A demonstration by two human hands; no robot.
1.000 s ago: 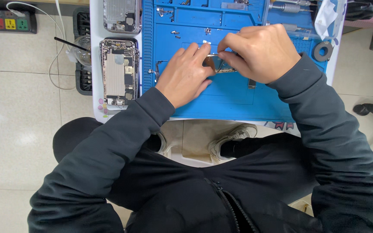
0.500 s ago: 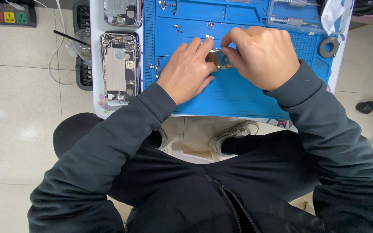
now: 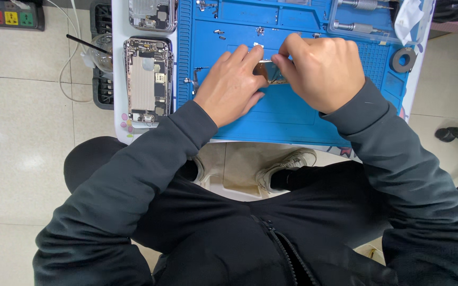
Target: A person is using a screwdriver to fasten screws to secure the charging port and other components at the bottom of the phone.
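My left hand (image 3: pixel 232 85) lies flat on a blue repair mat (image 3: pixel 292 114), fingers pressing on a small metal phone part (image 3: pixel 269 72). My right hand (image 3: pixel 322 71) comes in from the right, its fingertips pinched on the same part. Most of the part is hidden under the two hands. Small screws (image 3: pixel 219 34) lie loose on the mat above my left hand.
An opened phone housing (image 3: pixel 147 79) lies left of the mat, with a second one (image 3: pixel 152 13) above it. A clear tool tray (image 3: pixel 367 18) and a black ring (image 3: pixel 404 59) sit at the upper right. A power strip (image 3: pixel 9 16) lies on the tiled floor.
Both hands stay on the small part, with only slight shifts of the fingers. The view has drifted a little.
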